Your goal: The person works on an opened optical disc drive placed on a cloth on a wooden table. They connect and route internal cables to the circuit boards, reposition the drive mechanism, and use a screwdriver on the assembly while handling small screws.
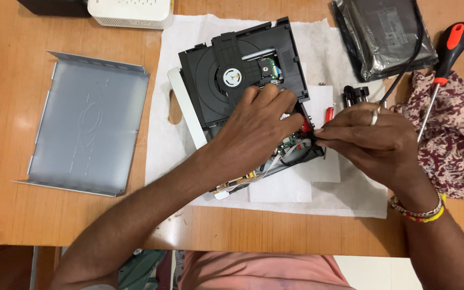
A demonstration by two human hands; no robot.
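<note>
**Two hands working at the corner of an opened disc player**

At the far left of the brown wooden bench (6, 161), a bent grey sheet-metal cover (87, 129) is lying flat with its inner side up, well apart from the hands. Above it, at the top edge, a white plastic box with a vented side (131, 13) is sitting partly out of view. A white cloth (157, 145) is spreading across the middle of the bench, and the black plastic disc drive with its round silver spindle (232, 75) is resting on it, tilted, atop a white base.

The left hand (256, 134) is pressing down on the near right part of the drive, its fingers (275, 99) curled close together over the black frame, beside a small red part (305, 127). Just to the right, the right hand (371, 139), wearing a ring and beaded bracelets, is meeting it at the drive's corner; its fingers (328, 137) are pressed together, pinching something small at the circuit board edge, though what exactly cannot be told.

Further right, a small red cylinder (329, 114) and a black clip-like piece (355, 94) are lying on the cloth. A black device in a clear bag (382, 35) is sitting at the top, and a screwdriver with a red-and-black handle (447, 51) is resting across a maroon patterned cloth (457, 139).
</note>
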